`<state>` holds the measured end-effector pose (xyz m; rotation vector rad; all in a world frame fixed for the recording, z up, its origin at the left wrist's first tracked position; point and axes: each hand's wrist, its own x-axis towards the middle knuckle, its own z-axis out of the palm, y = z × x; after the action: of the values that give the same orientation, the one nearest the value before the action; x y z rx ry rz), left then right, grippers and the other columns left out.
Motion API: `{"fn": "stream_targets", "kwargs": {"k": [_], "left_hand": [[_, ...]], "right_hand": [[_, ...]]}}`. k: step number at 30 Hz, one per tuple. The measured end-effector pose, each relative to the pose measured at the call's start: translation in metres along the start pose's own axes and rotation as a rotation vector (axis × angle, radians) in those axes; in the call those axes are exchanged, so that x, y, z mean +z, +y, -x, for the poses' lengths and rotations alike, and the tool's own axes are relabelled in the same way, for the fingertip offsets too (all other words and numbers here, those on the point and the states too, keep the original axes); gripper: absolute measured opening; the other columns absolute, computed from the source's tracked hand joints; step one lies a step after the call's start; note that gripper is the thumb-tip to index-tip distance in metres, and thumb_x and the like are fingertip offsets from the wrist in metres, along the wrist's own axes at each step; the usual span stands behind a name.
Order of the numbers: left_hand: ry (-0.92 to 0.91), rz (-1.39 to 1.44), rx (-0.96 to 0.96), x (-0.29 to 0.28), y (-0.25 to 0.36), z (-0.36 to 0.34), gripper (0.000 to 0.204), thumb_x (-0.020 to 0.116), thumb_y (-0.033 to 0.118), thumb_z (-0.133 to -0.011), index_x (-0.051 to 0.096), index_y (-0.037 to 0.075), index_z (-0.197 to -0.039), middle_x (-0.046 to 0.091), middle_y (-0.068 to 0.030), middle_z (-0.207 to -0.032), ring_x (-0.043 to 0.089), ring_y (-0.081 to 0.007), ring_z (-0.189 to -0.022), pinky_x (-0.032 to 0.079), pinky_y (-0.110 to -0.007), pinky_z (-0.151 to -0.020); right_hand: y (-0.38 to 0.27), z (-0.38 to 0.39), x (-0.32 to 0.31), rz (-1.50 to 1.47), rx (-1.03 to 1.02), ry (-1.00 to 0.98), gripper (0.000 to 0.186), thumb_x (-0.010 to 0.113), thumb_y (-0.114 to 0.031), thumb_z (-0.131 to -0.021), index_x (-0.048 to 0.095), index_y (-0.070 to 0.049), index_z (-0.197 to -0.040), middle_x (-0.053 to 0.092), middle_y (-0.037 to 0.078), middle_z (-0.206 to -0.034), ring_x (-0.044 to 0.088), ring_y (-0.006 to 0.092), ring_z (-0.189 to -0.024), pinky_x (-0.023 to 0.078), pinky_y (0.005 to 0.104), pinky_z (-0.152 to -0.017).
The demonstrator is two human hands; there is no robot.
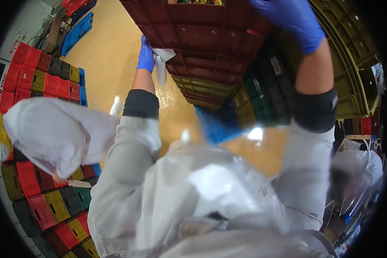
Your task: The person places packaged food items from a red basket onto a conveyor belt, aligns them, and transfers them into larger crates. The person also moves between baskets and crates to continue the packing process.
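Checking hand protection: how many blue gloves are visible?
2: one on the left hand, left of the maroon crates; one on the right hand, at their right. Others may be hidden.

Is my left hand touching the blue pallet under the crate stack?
Apart: the head view shows yellow floor between the left hand, up by the dark red crates, and the blue pallet.

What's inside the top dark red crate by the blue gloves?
The dark red crate shows small colourful things, some green and yellow, through an opening at the picture's top edge. I can't tell what they are. Its wall covers the rest.
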<state>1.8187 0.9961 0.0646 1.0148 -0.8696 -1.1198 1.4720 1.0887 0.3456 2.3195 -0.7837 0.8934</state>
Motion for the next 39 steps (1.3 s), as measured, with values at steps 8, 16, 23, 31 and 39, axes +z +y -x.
{"fn": "stream_targets", "kwargs": {"k": [8, 16, 23, 31, 39], "left_hand": [[0.111, -0.074, 0.102, 0.033, 0.015, 0.038, 0.072, 0.034, 0.06, -0.095, 0.037, 0.006, -0.142, 0.047, -0.0108, -0.138, 0.042, -0.0236, -0.127, 0.032, -0.034, -0.107], [0.102, -0.049, 0.074, 0.013, 0.014, 0.088, 0.076, 0.037, 0.062, -0.093, 0.027, 0.009, -0.145, 0.036, -0.009, -0.145, 0.039, -0.0238, -0.129, 0.032, -0.036, -0.107], [0.083, -0.234, 0.071, -0.002, 0.011, 0.141, 0.061, 0.039, 0.043, -0.099, 0.026, 0.003, -0.144, 0.037, -0.0118, -0.142, 0.038, -0.0243, -0.128, 0.03, -0.035, -0.108], [-0.125, -0.65, 0.399, -0.011, -0.022, 0.254, 0.11, 0.081, 0.019, -0.068, 0.006, -0.002, -0.147, 0.017, -0.0204, -0.146, 0.021, -0.0318, -0.134, 0.017, -0.04, -0.113], [-0.006, -0.794, 0.567, 0.014, -0.04, 0.263, 0.107, 0.088, 0.018, -0.059, 0.023, 0.002, -0.143, 0.033, -0.0182, -0.129, 0.035, -0.0352, -0.117, 0.033, -0.045, -0.1]], "right_hand": [[-0.03, -0.026, 0.045, 0.189, 0.274, 0.088, 0.047, 0.059, -0.054, -0.08, 0.065, -0.01, -0.065, 0.06, 0.01, -0.057, 0.062, 0.0273, -0.057, 0.046, 0.0399, -0.053], [-0.021, -0.019, 0.012, 0.178, 0.261, -0.027, 0.062, 0.049, -0.065, -0.083, 0.066, -0.01, -0.06, 0.057, 0.012, -0.052, 0.058, 0.0296, -0.051, 0.043, 0.0424, -0.05], [-0.038, -0.002, -0.025, 0.109, 0.223, 0.029, 0.058, 0.054, -0.062, -0.082, 0.064, -0.009, -0.06, 0.057, 0.012, -0.054, 0.059, 0.0314, -0.054, 0.044, 0.041, -0.052], [-0.054, 0.043, -0.045, 0.088, 0.107, 0.222, 0.054, 0.064, -0.059, -0.072, 0.055, -0.008, -0.056, 0.053, 0.009, -0.052, 0.056, 0.0289, -0.05, 0.043, 0.0354, -0.048], [-0.118, 0.096, -0.029, -0.293, 0.434, 0.978, 0.023, 0.068, -0.025, -0.085, 0.06, -0.007, -0.098, 0.063, 0.009, -0.088, 0.063, 0.025, -0.08, 0.051, 0.0382, -0.073]]}}
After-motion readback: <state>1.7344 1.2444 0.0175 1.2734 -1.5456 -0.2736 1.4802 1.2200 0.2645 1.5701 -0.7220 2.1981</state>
